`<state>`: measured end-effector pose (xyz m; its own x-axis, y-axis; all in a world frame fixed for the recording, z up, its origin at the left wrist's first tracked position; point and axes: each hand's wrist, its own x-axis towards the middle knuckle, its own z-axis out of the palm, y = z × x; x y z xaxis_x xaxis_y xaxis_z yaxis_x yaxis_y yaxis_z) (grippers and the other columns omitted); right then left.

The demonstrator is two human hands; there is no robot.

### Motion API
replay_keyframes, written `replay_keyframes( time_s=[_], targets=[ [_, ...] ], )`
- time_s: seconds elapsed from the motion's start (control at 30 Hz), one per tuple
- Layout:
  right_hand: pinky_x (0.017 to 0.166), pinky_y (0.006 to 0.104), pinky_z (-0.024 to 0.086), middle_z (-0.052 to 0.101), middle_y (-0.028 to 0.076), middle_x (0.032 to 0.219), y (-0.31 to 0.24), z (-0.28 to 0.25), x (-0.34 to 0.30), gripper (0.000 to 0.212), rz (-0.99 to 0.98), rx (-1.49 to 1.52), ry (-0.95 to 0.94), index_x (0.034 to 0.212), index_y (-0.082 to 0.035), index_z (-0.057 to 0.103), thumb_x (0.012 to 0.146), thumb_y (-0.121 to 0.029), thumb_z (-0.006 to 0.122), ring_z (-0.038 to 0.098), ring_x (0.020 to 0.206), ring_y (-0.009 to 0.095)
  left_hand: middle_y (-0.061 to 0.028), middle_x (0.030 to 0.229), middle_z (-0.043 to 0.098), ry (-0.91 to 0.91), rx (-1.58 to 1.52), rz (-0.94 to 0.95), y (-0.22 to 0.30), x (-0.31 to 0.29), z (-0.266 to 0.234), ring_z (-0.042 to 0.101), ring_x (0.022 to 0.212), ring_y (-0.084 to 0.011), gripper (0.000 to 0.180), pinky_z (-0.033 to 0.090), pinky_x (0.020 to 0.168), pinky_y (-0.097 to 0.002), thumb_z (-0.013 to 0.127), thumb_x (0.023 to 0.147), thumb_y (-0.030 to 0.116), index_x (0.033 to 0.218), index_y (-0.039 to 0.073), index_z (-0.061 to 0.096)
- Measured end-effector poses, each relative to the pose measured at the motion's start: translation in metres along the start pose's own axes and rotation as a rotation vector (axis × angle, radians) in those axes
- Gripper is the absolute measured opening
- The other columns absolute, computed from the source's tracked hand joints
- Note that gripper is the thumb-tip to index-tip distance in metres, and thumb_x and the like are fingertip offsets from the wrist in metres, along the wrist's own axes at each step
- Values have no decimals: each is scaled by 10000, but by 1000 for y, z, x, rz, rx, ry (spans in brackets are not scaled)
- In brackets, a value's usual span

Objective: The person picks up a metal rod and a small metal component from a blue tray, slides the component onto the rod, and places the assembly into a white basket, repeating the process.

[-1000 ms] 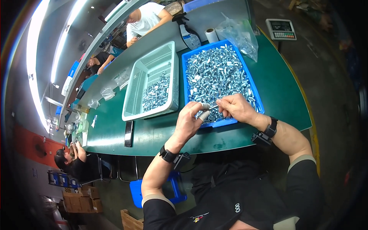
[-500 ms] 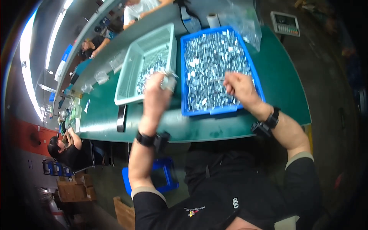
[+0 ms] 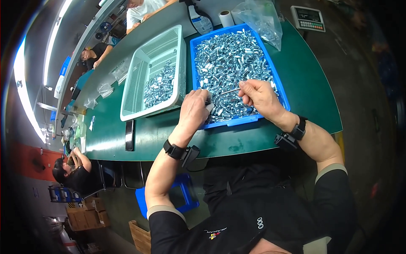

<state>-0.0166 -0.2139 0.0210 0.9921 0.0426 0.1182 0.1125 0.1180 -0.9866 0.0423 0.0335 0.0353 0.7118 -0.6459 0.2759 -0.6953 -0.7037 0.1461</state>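
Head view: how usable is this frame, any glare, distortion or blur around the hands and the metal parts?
Head view: strong fisheye bend, the green table edge curves and the corners go black; ceiling strip lights blow out at the left rim; the metal parts in the blue tray glint but stay readable; left hand and right hand are sharp, without motion blur.

left hand hides its fingertips among the metal parts; individual parts too small to tell.

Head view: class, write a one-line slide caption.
Both hands, left hand and right hand, sort small metal parts in a blue tray.
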Motion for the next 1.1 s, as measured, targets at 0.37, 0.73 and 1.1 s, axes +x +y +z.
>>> replay_keyframes(
  time_s=[0.37,0.73,1.1],
  targets=[
    [561,228,453,643,6,669,-1,-1,1,376,-32,-136,-113,854,-15,710,1048,-309,581,573,607,62,25,901,644,-8,-1007,-442,18,-8,-1,586,805,-55,388,499,758,-227,780,856,16,1215,29,634],
    [569,235,455,644,8,671,-4,2,-3,377,-82,-142,-105,866,-5,709,1046,-314,588,580,617,66,-52,909,717,187,-1333,-399,31,-7,18,678,804,-112,219,562,768,-257,745,915,40,1106,19,642],
    [521,227,442,627,6,636,-3,-1,-1,474,-10,-142,-139,817,-10,713,1062,-382,552,571,566,62,-78,1000,727,173,-1255,-345,55,-9,14,696,923,-126,153,550,849,-268,616,1006,27,1150,-18,638]
  ],
)
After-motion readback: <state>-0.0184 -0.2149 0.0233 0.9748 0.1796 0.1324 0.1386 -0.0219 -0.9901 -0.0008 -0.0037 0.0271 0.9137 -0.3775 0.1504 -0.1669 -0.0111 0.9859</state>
